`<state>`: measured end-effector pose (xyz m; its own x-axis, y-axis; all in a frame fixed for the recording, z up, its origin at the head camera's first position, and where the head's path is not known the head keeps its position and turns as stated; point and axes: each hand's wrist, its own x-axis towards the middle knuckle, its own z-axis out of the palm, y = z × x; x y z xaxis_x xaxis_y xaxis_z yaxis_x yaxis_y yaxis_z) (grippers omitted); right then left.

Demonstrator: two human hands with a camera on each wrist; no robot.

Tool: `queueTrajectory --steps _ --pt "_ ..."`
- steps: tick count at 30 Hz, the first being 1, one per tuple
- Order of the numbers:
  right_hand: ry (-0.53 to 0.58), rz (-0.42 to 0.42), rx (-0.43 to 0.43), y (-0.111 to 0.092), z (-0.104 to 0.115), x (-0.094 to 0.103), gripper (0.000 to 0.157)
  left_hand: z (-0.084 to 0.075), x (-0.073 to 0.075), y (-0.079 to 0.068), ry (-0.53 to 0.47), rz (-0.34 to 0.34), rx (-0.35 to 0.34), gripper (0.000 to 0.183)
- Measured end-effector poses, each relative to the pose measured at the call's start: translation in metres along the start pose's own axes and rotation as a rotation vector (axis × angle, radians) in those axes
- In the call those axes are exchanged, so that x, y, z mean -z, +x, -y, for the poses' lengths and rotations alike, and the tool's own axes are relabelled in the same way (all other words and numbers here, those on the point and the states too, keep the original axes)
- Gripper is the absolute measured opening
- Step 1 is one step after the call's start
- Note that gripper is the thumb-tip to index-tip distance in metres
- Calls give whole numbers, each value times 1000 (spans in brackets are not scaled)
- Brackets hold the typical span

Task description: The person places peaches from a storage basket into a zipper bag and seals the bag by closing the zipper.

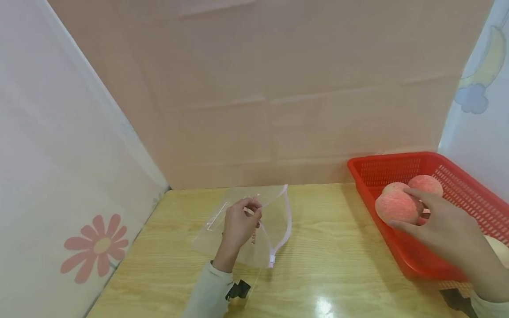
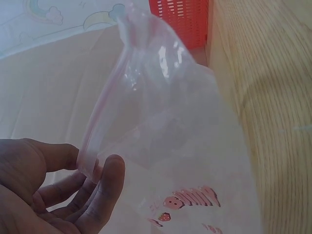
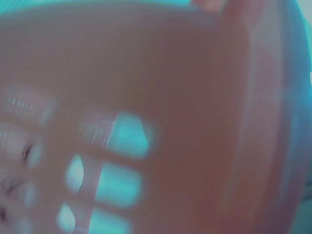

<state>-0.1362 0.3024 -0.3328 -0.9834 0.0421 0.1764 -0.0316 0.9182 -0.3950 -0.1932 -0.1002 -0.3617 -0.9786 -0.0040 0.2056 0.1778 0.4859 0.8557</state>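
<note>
My left hand [image 1: 240, 225] pinches the pink-edged mouth of a clear zip bag [image 1: 244, 256] over the wooden table. In the left wrist view, thumb and fingers meet on the pink zip strip of the bag [image 2: 146, 122], which carries a pink printed pattern. A white slider [image 1: 272, 259] sits at the strip's near end. On the right, my right hand [image 1: 453, 225] grips a pink peach [image 1: 399, 208] at the left side of a red basket [image 1: 405, 260]. The right wrist view is mostly filled by the blurred basket wall [image 3: 195, 122].
More peaches [image 1: 425, 183] lie in the basket behind the held one. A pale round fruit [image 1: 497, 249] shows at the basket's right, partly behind the forearm. A peach-coloured cloth [image 1: 254, 110] backs the wooden table [image 1: 326, 247], with patterned white cloth [image 1: 59, 154] at the left.
</note>
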Motion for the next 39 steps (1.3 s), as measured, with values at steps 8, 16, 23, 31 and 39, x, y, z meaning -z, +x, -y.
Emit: queueTrajectory --steps 8,16,23,31,39 --pt "57 -142 144 2 28 -11 81 2 1 2 15 -7 7 5" --pt "128 -17 163 4 54 -15 89 2 1 1 38 -25 13 4" --pt "143 20 181 6 71 -24 88 1 -1 1 39 -33 6 4" --pt "165 31 218 11 85 -32 90 2 0 1 39 -36 23 4" --pt "186 51 232 13 95 -42 82 3 -1 2 21 -12 -13 5"
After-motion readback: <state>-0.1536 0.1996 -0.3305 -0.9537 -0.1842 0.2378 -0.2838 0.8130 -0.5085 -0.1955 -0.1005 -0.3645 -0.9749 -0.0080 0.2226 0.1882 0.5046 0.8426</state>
